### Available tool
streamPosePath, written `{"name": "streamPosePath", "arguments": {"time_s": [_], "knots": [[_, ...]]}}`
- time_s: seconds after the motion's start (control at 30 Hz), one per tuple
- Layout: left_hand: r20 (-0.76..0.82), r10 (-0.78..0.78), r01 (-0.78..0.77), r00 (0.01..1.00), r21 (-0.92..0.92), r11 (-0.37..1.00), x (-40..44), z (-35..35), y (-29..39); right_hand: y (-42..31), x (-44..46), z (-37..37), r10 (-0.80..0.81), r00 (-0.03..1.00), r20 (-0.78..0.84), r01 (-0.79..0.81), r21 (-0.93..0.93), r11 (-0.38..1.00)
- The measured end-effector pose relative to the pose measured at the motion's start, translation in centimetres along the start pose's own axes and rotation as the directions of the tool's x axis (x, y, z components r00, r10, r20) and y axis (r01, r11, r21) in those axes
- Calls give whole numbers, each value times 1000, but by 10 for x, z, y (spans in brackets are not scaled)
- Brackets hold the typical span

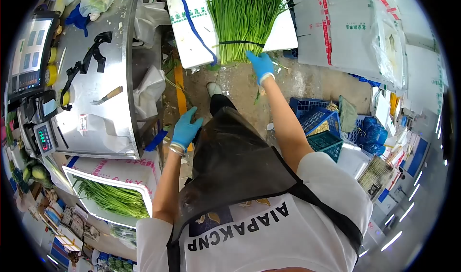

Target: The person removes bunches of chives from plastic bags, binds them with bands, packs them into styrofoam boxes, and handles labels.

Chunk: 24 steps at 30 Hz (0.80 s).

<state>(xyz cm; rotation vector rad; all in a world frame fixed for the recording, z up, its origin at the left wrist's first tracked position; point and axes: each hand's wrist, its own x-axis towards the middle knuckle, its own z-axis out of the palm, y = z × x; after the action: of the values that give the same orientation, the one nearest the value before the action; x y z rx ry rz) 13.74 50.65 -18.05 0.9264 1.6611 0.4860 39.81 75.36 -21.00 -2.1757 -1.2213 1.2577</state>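
A large bundle of garlic chives (242, 20), tied with a black band near its cut ends, lies on a white foam box (192, 29) at the top of the view. My right hand (261, 66), in a blue glove, touches the cut ends at the bundle's lower right corner, its visible fingers apart and not wrapped round it. My left hand (186, 129), also gloved in blue, hangs beside the steel table with fingers spread and nothing in it. Nearest to it is the table's edge. More chives (115, 197) fill another white foam box (144, 191) at lower left.
On the steel table (103, 41) at left lie a knife (106, 95), black strap (86, 56) and a scale (44, 137) beside a screen (31, 53). Grey-wrapped boxes (343, 27) stand at upper right. Plastic crates (317, 121) sit on the right. Scraps litter the floor.
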Motion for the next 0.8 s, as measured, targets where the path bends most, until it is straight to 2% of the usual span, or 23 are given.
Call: {"name": "streamPosePath", "arguments": {"time_s": [0.07, 0.17, 0.23, 0.3, 0.4, 0.5, 0.53, 0.6, 0.63, 0.67, 0.73, 0.77, 0.8], "knots": [[113, -28, 55, 993, -251, 967, 28, 12, 0, -5, 29, 30, -26, 999, 23, 29, -102, 994], [257, -28, 99, 966, -271, 958, 80, 28, 42, 8, 88, 61, -58, 993, 101, 97, -445, 890], [383, -167, 346, 908, -464, 815, 130, 59, 43, 13, 107, 47, -76, 971, 225, 166, -411, 896], [560, -170, 517, 811, -550, 655, 176, 81, 53, -17, 93, 21, 30, 972, 231, 54, -351, 935], [595, -67, 572, 801, -728, 378, 225, 114, 64, -4, 108, 13, 107, 940, 325, -21, -258, 966], [599, -103, 607, 794, -776, 169, 256, 133, 75, -8, 83, 24, 38, 985, 170, 36, -408, 912], [593, -114, 604, 797, -781, 158, 256, 135, 72, -3, 76, 26, -1, 994, 114, 53, -457, 888], [581, -134, 596, 803, -790, 146, 258, 132, 66, 8, 55, 23, -64, 989, 130, 112, -408, 906], [553, -225, 588, 802, -796, 141, 259, 133, 68, 16, 40, 18, -91, 988, 128, 134, -382, 914], [556, -143, 574, 819, -793, 202, 254, 134, 67, 24, 21, 12, -115, 985, 126, 154, -361, 920], [549, 34, 513, 835, -800, 311, 247, 123, 64, 40, -21, 6, -23, 983, 180, 77, -299, 951], [576, 151, 548, 803, -814, 191, 251, 127, 48, 43, -44, 3, -16, 980, 197, 67, -257, 964], [565, 176, 526, 806, -821, 222, 240, 123, 48, 45, -64, 2, -9, 977, 215, 56, -213, 975]]}}
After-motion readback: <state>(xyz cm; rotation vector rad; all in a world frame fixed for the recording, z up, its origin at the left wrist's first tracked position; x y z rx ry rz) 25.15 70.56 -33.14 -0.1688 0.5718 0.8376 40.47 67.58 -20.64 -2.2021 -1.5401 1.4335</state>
